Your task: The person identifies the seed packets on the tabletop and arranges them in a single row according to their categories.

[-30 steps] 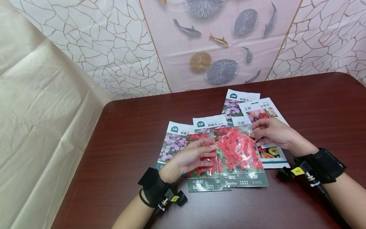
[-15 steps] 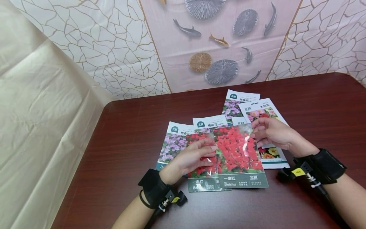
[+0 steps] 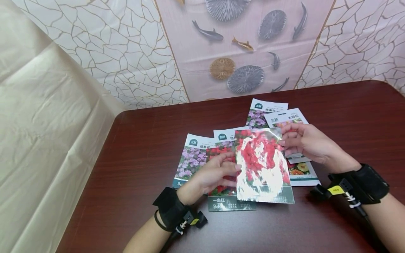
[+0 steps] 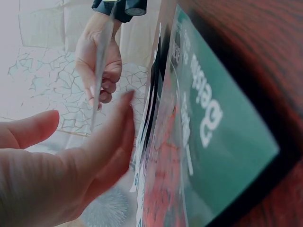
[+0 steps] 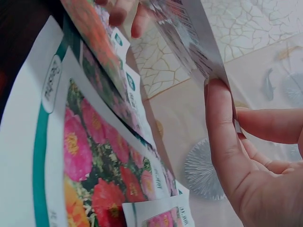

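Observation:
My right hand [image 3: 311, 144] pinches the right edge of a red-flower seed packet [image 3: 264, 165] between thumb and fingers. In the right wrist view the packet [image 5: 189, 38] is raised above the others, its printed back partly showing. My left hand [image 3: 213, 175] is near its left edge, fingers extended and thumb apart. In the left wrist view nothing lies between that thumb and the fingers [image 4: 111, 142]. Beneath this hand a second red-flower packet [image 3: 229, 205] lies on the pile, partly covered.
Purple-flower seed packets [image 3: 190, 161] lie to the left and at the back [image 3: 256, 117]. Packets with mixed pink, red and yellow flowers [image 3: 300, 172] overlap on the right. All rest on a dark red-brown table [image 3: 142, 151], with a patterned cloth [image 3: 136, 52] behind.
My right hand has lifted the red-flower packet up off the pile and tilted it, so glare now covers its front. It uncovers more of the second red packet. My left hand has hardly moved.

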Motion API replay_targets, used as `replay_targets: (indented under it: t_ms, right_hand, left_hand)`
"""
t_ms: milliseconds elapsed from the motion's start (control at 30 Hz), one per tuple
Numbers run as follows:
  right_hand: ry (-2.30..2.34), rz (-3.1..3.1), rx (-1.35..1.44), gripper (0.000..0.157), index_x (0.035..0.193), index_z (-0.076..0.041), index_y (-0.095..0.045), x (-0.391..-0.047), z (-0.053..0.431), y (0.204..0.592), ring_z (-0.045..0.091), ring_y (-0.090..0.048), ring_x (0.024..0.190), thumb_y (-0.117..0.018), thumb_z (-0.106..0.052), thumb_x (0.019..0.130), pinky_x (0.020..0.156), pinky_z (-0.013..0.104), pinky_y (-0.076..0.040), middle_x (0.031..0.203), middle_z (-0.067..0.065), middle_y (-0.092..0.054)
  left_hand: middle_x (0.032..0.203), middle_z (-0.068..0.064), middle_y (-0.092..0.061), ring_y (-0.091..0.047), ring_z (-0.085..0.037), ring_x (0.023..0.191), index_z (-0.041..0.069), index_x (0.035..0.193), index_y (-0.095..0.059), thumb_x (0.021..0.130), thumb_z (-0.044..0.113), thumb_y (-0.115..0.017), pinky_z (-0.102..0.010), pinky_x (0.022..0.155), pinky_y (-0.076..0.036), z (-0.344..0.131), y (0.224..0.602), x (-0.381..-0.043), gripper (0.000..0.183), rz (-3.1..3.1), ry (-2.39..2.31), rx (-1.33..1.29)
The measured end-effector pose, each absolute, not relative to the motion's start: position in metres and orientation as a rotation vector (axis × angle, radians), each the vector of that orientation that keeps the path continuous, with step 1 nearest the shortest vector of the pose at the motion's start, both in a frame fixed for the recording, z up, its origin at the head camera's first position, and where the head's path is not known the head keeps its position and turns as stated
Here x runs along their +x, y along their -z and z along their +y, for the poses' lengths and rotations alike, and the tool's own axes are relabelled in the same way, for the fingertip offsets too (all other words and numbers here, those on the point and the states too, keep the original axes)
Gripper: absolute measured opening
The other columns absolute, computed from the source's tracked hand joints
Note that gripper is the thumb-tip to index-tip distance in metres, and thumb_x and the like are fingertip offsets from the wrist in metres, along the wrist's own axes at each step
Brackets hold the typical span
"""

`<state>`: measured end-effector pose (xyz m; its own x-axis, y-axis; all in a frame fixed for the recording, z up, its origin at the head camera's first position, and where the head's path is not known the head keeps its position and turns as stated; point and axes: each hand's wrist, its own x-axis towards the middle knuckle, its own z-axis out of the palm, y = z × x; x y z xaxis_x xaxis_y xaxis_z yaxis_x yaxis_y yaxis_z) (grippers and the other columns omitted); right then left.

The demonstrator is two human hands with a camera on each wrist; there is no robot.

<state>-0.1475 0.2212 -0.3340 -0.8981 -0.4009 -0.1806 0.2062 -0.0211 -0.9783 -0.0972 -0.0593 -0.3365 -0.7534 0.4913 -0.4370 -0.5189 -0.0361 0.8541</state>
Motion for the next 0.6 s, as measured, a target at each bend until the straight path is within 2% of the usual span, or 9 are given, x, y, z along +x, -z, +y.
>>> replay_targets:
  t_ms: [133,333,600]
  right_hand:
    - [1.997,1.856,-0.215,0.026,0.105,0.002,-0.042,-0.1452,0.222,0.3313,0.02,-0.062,0.064,-0.058,0.005,0.086,0.056,0.034,-0.053,0.081,0.009,-0.063]
    - [2.017,1.854,-0.225,0.022,0.103,-0.002,-0.045,-0.1434,0.2216,0.3299,0.017,-0.062,0.066,-0.058,0.005,0.086,0.057,0.032,-0.053,0.081,0.008,-0.064]
    - [2.016,1.878,-0.239,0.022,0.105,0.0,-0.044,-0.1424,0.2206,0.3297,0.017,-0.062,0.065,-0.056,0.005,0.087,0.056,0.032,-0.053,0.08,0.007,-0.064]
  left_hand:
    - [0.098,-0.012,-0.058,-0.061,-0.017,0.081,0.006,0.135,-0.035,0.089,0.0,-0.055,-0.029,0.061,-0.054,-0.0583,0.3368,-0.0965,0.051,1.571,-1.854,-0.009]
    - [0.084,-0.008,-0.058,-0.061,-0.016,0.073,0.004,0.126,-0.041,0.089,-0.005,-0.052,-0.029,0.057,-0.053,-0.0566,0.3383,-0.0954,0.04,1.632,-1.865,0.032]
    - [0.077,-0.007,-0.056,-0.055,-0.016,0.055,0.002,0.118,-0.046,0.088,-0.006,-0.053,-0.024,0.05,-0.051,-0.0543,0.3409,-0.0935,0.032,1.705,-1.866,0.039]
